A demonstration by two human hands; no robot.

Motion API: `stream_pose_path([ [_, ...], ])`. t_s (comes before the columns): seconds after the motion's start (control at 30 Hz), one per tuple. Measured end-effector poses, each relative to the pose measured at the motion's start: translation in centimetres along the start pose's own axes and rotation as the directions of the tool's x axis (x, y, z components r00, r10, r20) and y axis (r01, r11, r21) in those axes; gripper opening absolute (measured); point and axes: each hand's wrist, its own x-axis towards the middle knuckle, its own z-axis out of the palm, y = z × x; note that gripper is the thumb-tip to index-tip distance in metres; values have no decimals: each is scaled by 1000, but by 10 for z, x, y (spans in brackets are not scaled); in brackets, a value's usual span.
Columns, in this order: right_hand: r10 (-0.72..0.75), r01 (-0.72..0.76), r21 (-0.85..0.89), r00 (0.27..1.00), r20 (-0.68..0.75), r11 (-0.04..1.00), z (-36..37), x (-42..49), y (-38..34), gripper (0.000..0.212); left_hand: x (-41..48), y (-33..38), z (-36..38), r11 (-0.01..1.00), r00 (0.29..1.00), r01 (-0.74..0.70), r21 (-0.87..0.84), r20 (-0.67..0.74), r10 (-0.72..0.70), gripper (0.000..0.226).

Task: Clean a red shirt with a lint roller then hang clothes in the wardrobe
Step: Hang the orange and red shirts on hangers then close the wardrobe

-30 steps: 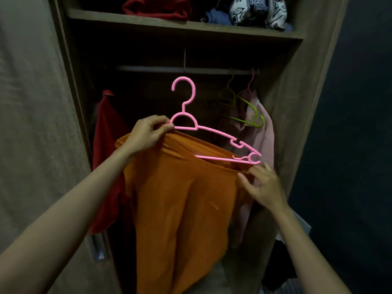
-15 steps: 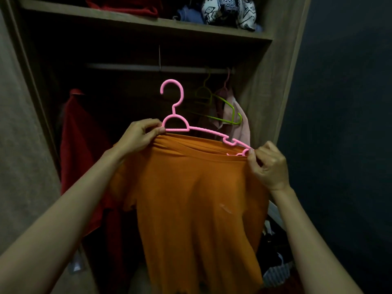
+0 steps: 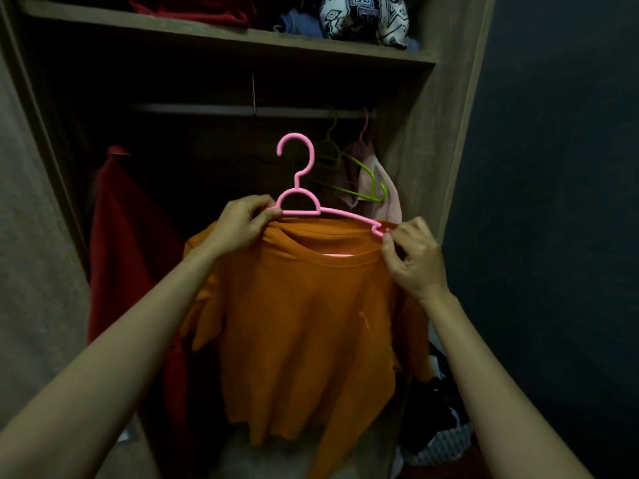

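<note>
Left hand (image 3: 242, 226): fingers pinch pink hanger (image 3: 296, 183) at 9 o'clock.
Right hand (image 3: 416, 262): fingers pinch orange shirt (image 3: 304, 323) at 3 o'clock.
Rail (image 3: 207, 108): open at 12 o'clock (hook (image 3: 294, 135) below).

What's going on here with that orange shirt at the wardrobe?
A person is fitting an orange shirt onto a pink hanger in front of the open wardrobe. The left hand pinches the hanger near its neck; the right hand pinches the fabric at the hanger's right end. The hook is not yet on the rail.

Dark blue wall (image 3: 553, 202) at right.
</note>
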Motion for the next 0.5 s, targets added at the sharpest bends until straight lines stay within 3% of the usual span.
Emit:
stream_pose_path([
  [0.1,142,-142,17,990,-11,990,1,-2,-1,22,1,2,1,996,999,34,-78,-24,-36,17],
  [0.17,213,-213,-12,977,-15,977,-1,-5,4,36,0,2,-2,993,999,40,-110,-26,-43,17],
  [0.27,308,-310,7,947,90,951,-3,-7,14,46,0,3,-5,990,999,45,-136,-21,-48,17],
  [0.33,278,-282,16,953,124,959,-2,-7,19,40,0,3,-5,989,998,53,-135,-17,-56,17],
  [0.5,171,-169,-47,984,42,984,2,-3,15,37,1,4,-4,993,999,17,-118,49,-11,11],
])
